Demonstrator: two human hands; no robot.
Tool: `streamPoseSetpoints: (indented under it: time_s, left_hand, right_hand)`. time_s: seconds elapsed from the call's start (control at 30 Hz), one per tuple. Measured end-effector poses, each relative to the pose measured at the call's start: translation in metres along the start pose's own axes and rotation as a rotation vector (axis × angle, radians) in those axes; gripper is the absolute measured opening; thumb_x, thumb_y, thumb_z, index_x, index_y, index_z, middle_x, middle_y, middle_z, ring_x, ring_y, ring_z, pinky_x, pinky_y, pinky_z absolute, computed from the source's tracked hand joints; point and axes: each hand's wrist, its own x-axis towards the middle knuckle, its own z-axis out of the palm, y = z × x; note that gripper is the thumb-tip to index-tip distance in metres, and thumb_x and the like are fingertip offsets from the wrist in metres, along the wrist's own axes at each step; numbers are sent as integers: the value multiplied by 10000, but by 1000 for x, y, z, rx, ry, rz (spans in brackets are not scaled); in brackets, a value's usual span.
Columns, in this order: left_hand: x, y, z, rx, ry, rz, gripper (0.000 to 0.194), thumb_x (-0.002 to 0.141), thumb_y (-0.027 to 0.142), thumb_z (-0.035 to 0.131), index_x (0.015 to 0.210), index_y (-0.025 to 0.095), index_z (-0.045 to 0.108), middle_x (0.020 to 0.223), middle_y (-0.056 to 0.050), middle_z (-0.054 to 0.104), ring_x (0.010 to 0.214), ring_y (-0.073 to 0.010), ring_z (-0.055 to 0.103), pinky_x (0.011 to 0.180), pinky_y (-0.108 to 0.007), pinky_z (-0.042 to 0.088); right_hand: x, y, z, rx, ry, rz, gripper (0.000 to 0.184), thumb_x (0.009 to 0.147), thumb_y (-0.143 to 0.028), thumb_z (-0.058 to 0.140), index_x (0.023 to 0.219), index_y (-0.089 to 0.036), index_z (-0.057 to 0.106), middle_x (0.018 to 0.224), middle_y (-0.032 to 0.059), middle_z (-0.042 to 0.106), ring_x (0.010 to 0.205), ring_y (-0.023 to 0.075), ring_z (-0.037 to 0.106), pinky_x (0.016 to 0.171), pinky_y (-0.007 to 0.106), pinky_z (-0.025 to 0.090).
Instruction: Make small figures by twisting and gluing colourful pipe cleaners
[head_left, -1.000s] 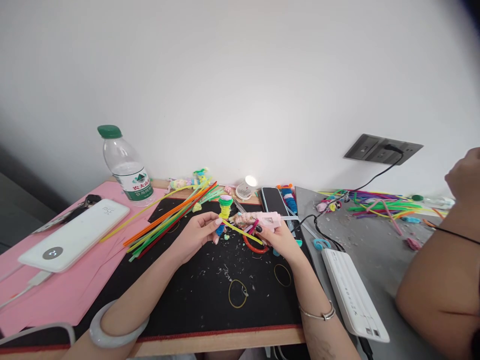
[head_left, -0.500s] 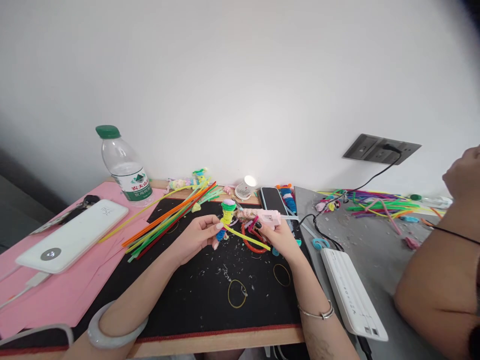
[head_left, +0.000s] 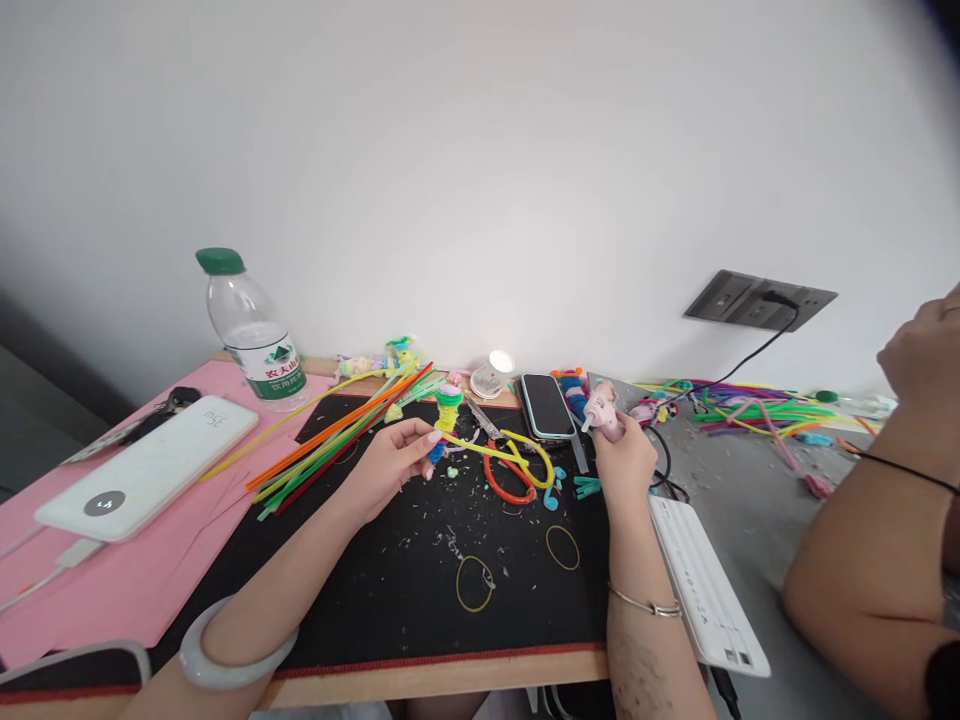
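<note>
The person's left arm [head_left: 315, 545] is slanting up and inward from the lower left, the left hand [head_left: 382, 465] pinching between its fingers [head_left: 409, 430]. The right arm [head_left: 643, 575] is reaching nearly straight forward, and the right hand [head_left: 628, 465] is curling into a grip.

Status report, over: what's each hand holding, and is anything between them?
Left hand: pinching small fuzzy figure. Right hand: holding pink glue gun. Between them: scissors on black mat.
</note>
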Motion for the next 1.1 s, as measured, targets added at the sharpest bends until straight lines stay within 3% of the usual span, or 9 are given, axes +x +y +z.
streamPoseSetpoints:
  time_s: [0.17,0.3,0.4,0.5,0.6,0.67,0.73,0.87,1.1]
  left_hand:
    - [-1,5,3,27,24,6,252,705,359,730,739,160,580,640,53,504,479,-65,490,498,-221,381]
    - [-1,6,4,47,43,30,261,690,357,743,742,160,580,625,59,516,476,-70,499,505,-224,382]
    - [0,4,3,89,57,64,256,711,368,725,770,162,584,626,57,535,489,-78,516,523,-227,389]
    - [1,2,0,146,69,88,257,732,383,704,783,165,578,608,56,545,497,-86,523,528,-228,386]
    - [1,0,-1,201,71,102,247,742,380,694,788,170,572,593,57,553,500,-93,530,538,-229,384]
    - [1,-1,-1,238,65,114,236,754,377,682,795,173,571,579,57,558,504,-97,535,558,-234,392]
    - [2,-2,0,270,51,126,226,765,373,672,802,174,572,578,53,570,507,-99,535,577,-239,402]
    - [2,-2,1,304,39,131,215,756,355,679,804,171,577,601,47,583,507,-99,536,575,-239,408]
    - [5,-4,0,278,87,98,238,751,376,684,805,161,595,638,39,567,499,-85,515,546,-230,388]
  right_hand:
    - [10,18,12,-184,-71,13,453,745,-216,524,1164,-63,605,950,197,662,878,295,606,770,361,406]
    - [13,19,15,-244,-89,-1,356,723,-182,534,1022,-31,653,945,227,636,942,321,588,832,405,416]
    - [7,10,12,-74,51,-94,325,726,-174,522,986,-37,661,1006,230,623,1005,322,560,881,429,414]
    - [-10,-12,6,274,131,-280,279,810,-202,455,973,-97,655,995,171,638,927,258,580,843,397,448]
    - [-34,-40,3,566,-149,-498,234,872,-252,448,975,-157,635,920,95,660,804,190,598,728,311,476]
    - [-51,-56,3,611,-376,-640,181,862,-241,482,938,-177,634,874,58,659,745,163,586,676,271,455]
    - [-64,-69,5,637,-508,-693,133,847,-227,515,902,-182,627,818,32,646,703,145,566,658,249,432]
    - [-77,-79,9,659,-576,-682,147,845,-212,509,718,-178,574,650,-11,558,603,114,484,587,221,365]
    - [-78,-78,10,801,-597,-531,215,865,-286,491,697,-166,554,624,-13,511,573,103,422,542,220,316]
